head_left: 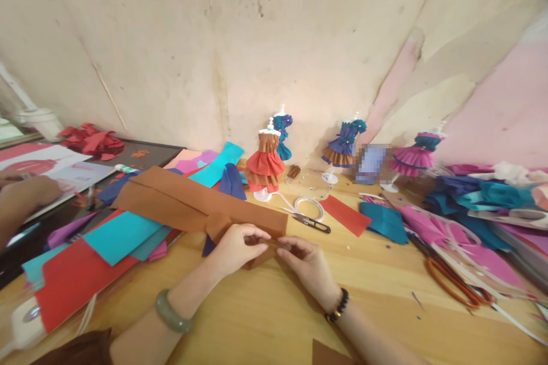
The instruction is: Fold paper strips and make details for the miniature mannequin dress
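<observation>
Both hands, left hand [234,248] and right hand [309,265], pinch the near edge of the brown paper [188,202] on the desk [274,308], fingers closed on it.

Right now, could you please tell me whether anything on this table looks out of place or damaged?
Nothing looks spilled or broken. The orange-handled scissors lie half-buried under pink paper strips on the table at right, easily overlooked. The left hand and right hand pinch the brown sheet at its near end.
</observation>
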Tool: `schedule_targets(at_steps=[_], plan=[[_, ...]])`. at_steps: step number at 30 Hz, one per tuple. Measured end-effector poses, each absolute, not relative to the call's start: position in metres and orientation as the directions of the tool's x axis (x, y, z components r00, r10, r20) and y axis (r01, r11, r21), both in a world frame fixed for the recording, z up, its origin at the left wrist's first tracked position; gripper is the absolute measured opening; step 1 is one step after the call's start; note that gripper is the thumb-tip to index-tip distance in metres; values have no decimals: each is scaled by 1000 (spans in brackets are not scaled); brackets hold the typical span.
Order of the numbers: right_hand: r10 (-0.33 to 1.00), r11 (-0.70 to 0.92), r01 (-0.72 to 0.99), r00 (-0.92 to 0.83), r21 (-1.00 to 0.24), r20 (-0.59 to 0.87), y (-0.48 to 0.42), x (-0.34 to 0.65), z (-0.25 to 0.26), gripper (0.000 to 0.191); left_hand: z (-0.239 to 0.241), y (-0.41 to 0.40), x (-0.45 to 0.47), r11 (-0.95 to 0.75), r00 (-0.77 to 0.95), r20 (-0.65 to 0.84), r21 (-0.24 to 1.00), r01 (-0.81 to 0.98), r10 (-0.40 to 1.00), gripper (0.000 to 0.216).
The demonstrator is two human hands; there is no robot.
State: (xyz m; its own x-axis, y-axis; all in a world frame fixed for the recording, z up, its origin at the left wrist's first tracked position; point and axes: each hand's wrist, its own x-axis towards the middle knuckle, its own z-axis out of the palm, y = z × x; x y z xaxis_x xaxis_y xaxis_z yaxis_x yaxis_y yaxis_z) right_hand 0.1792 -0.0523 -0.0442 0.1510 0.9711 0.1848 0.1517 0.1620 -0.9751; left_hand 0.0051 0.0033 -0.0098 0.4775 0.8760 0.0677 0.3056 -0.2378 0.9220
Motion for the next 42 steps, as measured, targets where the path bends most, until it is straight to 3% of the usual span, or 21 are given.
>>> schedule_targets(at_steps=[13, 27, 42], plan=[[976, 154, 150, 134, -977, 174, -54, 178, -39, 20, -13, 4, 5, -327, 483, 120, 869, 371, 867, 18], [991, 93, 151, 81, -984, 106, -57, 184, -42, 25, -12, 5, 2, -325, 501, 129, 888, 326, 856, 16], [988, 123, 195, 70, -973, 139, -57, 184, -41, 21, -7, 5, -1, -263, 541, 47, 907, 329, 840, 16]])
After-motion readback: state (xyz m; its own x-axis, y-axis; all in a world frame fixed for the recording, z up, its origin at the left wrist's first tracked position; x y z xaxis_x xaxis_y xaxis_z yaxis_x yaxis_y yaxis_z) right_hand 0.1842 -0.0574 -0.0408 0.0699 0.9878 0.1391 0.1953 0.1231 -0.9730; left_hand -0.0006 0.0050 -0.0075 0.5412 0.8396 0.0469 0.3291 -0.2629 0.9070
